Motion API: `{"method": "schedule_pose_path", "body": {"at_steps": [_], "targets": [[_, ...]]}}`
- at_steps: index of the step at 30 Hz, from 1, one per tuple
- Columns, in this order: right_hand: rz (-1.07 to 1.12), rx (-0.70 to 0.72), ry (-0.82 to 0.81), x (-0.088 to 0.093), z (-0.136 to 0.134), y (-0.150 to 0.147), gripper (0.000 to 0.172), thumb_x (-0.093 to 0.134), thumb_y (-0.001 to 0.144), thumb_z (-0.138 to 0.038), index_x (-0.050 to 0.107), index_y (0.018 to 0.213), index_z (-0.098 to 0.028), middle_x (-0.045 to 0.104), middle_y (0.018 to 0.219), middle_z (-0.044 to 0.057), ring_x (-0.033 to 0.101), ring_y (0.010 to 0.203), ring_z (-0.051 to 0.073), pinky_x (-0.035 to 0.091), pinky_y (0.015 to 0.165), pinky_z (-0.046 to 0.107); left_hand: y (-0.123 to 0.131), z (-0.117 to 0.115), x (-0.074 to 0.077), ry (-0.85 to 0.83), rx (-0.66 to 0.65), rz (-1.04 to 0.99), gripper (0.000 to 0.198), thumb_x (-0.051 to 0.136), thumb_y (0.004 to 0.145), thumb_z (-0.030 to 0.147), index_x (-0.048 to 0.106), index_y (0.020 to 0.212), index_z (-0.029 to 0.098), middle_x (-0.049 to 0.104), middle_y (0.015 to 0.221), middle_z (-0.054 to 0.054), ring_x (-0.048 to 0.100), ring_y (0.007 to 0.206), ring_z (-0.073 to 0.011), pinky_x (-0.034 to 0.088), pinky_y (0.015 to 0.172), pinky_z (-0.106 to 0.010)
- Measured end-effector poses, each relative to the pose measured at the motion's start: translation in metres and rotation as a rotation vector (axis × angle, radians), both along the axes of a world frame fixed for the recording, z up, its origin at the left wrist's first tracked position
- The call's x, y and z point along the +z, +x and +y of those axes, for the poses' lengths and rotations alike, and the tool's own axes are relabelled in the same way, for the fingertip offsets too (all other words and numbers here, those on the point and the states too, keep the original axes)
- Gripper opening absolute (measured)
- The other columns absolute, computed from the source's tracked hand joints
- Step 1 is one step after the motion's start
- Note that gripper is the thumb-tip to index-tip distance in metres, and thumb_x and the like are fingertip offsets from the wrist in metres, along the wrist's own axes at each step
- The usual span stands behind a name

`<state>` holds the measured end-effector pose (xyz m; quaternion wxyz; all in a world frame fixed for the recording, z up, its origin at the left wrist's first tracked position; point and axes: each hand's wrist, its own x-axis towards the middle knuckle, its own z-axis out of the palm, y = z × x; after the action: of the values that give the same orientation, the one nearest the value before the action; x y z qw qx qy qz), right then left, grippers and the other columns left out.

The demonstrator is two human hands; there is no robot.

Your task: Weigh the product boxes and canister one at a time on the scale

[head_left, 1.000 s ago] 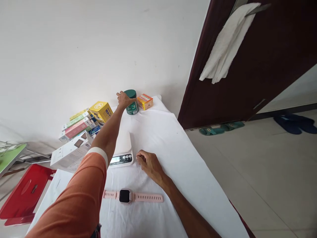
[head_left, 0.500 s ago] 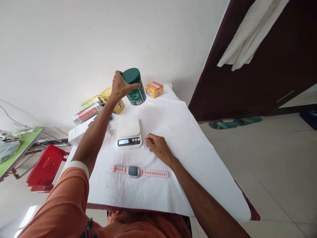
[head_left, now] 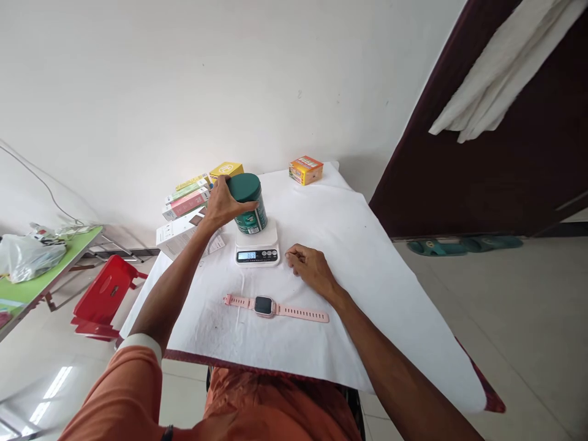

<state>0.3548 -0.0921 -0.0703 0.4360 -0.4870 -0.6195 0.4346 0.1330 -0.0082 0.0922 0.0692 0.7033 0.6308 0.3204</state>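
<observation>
A dark green lidded canister [head_left: 254,218] is gripped around its upper part by my left hand [head_left: 223,202]. It is over the back of a white digital kitchen scale [head_left: 271,233]; whether its base touches the platform I cannot tell. Digits glow on the scale's display [head_left: 247,255]. To the right of the scale, my right hand [head_left: 313,267] rests on the white cloth with its fingers curled in and nothing visible in them. Nearer to me lies a smartwatch with a pink strap [head_left: 263,305], stretched out flat.
Several boxes, including a pink one [head_left: 186,203], a white one [head_left: 177,233] and a yellow one [head_left: 227,169], are left of the canister. An orange-yellow box [head_left: 305,170] sits near the wall. A red chair [head_left: 101,292] and a green table [head_left: 76,245] stand at left.
My left hand has lowered the green canister from above the table's far side to the scale. My right hand stays beside the scale. The whole view has shifted a little.
</observation>
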Motion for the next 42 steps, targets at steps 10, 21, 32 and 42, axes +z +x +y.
{"method": "schedule_pose_path", "body": {"at_steps": [10,21,32,42], "targets": [[-0.013,-0.01,-0.007,-0.001,0.0,0.0,0.021,0.056,0.087,-0.04,0.063,0.08,-0.021,0.063,0.068,-0.001,0.057,0.054,0.013,0.044,0.054,0.026,0.003,-0.002,-0.012,-0.016,-0.041,-0.019,0.086,0.09,0.059,0.047,0.048,0.13,0.019,0.059,0.132,-0.016,0.056,0.127,-0.0369,0.048,0.106,-0.05],[-0.018,-0.004,0.001,0.003,0.0,0.0,0.022,0.056,0.087,-0.04,0.062,0.077,-0.022,0.063,0.068,-0.001,0.058,0.054,0.014,0.044,0.053,0.026,-0.008,-0.015,-0.02,0.128,-0.086,-0.036,0.108,0.088,0.064,0.059,0.039,0.151,0.018,0.046,0.147,-0.021,0.045,0.14,-0.0404,0.043,0.113,-0.057],[-0.061,-0.025,0.009,0.003,0.001,-0.002,0.022,0.056,0.087,-0.04,0.064,0.078,-0.021,0.063,0.065,-0.001,0.058,0.052,0.013,0.046,0.054,0.026,-0.074,-0.126,-0.134,0.643,0.131,-0.177,0.026,0.057,0.1,0.037,0.057,0.116,0.016,0.057,0.094,-0.005,0.057,0.084,-0.0179,0.051,0.082,-0.035],[-0.079,-0.03,-0.031,0.004,0.0,-0.001,0.024,0.057,0.088,-0.042,0.064,0.08,-0.021,0.064,0.068,0.0,0.059,0.054,0.014,0.046,0.054,0.026,-0.067,-0.123,-0.142,0.516,0.082,-0.305,0.028,0.056,0.102,0.044,0.058,0.114,0.018,0.064,0.094,-0.005,0.063,0.082,-0.0172,0.053,0.078,-0.034]]}}
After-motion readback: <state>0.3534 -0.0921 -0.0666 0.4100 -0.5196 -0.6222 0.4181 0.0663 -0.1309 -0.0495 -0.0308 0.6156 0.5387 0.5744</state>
